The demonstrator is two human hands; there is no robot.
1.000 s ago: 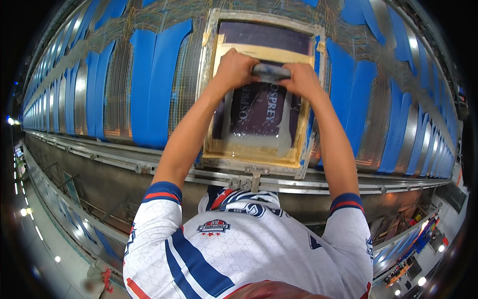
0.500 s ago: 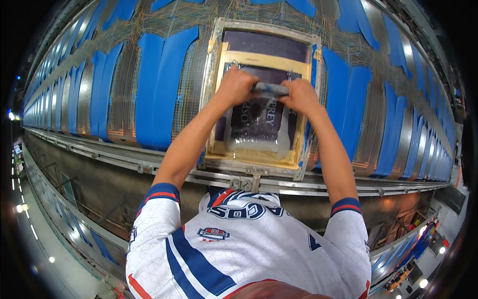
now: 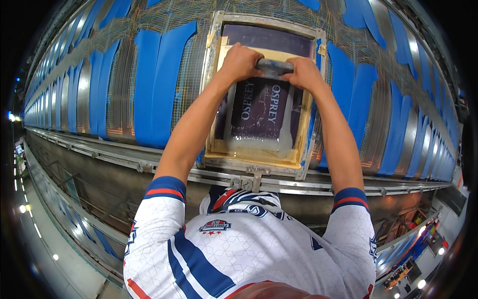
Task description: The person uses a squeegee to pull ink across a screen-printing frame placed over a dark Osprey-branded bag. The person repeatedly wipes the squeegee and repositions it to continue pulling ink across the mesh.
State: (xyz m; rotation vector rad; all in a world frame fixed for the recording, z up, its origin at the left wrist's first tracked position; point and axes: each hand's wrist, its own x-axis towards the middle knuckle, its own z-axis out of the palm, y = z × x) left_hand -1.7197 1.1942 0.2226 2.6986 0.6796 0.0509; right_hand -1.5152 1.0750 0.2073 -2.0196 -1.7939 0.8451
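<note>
My left hand [image 3: 240,62] and my right hand [image 3: 303,73] are closed on the ends of a grey squeegee [image 3: 274,65], laid crosswise near the far part of a screen printing frame [image 3: 211,60]. Beneath it is a dark purple mesh [image 3: 261,127] edged with tan tape, showing pale lettering. Translucent, wet-looking paste [image 3: 284,144] runs along the mesh's near end and sides. The frame sits on the long printing table, its near edge held at a metal bracket [image 3: 256,177].
Blue cut panels [image 3: 149,89] lie in rows along the table [image 3: 120,114] on both sides of the frame. A metal rail [image 3: 99,152] follows the near edge. Another table [image 3: 79,224] with blue pieces and lit floor areas show at the lower sides.
Both hands and the squeegee came a little toward me half a second ago and are now back near the far end of the screen, uncovering more of the lettering.
</note>
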